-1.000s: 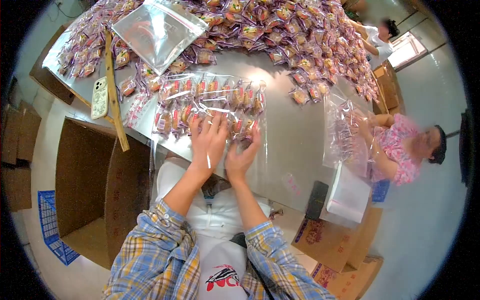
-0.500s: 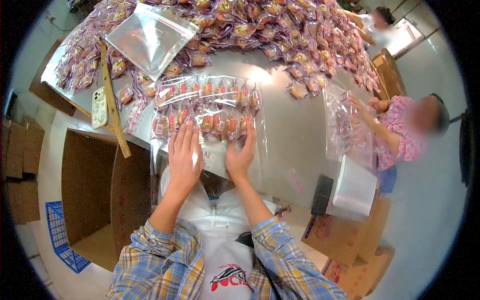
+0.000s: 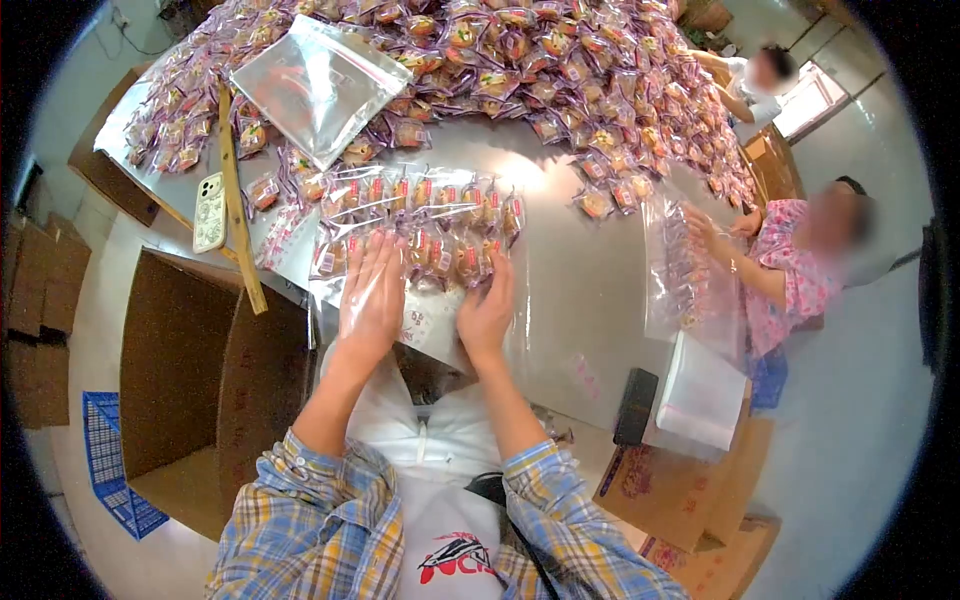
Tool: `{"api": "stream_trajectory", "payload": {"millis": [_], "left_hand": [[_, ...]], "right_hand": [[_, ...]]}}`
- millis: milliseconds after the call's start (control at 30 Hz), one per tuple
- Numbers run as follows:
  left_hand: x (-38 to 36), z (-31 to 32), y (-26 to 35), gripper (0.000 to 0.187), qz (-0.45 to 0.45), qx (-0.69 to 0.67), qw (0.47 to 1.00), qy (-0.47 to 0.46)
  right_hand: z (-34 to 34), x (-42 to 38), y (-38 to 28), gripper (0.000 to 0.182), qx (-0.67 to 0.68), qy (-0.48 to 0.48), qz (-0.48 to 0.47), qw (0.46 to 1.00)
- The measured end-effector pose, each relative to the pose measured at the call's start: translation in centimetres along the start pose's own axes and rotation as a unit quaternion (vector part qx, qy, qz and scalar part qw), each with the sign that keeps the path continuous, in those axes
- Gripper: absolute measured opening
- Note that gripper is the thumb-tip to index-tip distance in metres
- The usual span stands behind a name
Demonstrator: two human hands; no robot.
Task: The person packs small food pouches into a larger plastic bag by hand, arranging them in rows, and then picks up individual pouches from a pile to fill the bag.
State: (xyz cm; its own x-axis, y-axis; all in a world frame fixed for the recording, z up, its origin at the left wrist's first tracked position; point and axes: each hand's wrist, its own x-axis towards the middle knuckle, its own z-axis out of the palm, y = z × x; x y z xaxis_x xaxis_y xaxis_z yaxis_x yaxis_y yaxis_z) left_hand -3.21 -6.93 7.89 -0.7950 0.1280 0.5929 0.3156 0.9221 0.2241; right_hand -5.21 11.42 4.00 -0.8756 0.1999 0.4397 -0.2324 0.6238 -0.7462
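Note:
A clear plastic bag lies flat on the table in front of me, with wrapped cakes in two rows inside it. My left hand rests with straight fingers on the left part of the lower row, covering some packets. Shiny film shows over that hand's back. At the row's right end is my right hand, fingers extended and thumb apart, its fingertips against the last packet. Neither hand is closed round anything. The bag's near part hangs toward the table edge between my wrists.
A large heap of wrapped cakes covers the table's far side, with flat clear bags on it. A wooden strip and a phone lie left. An open carton stands below. A co-worker handles another bag at right.
My left hand has slid a little farther forward over the lower row of packets. My right hand stays at the row's right end. The whole view has shifted slightly.

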Motion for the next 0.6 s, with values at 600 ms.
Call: {"api": "stream_trajectory", "payload": {"millis": [600], "left_hand": [[-0.4,-0.2,-2.3,0.058,-0.023,-0.005,0.999,-0.039]], "right_hand": [[2.2,-0.1,0.9,0.068,0.055,0.042,0.016,0.997]]}}
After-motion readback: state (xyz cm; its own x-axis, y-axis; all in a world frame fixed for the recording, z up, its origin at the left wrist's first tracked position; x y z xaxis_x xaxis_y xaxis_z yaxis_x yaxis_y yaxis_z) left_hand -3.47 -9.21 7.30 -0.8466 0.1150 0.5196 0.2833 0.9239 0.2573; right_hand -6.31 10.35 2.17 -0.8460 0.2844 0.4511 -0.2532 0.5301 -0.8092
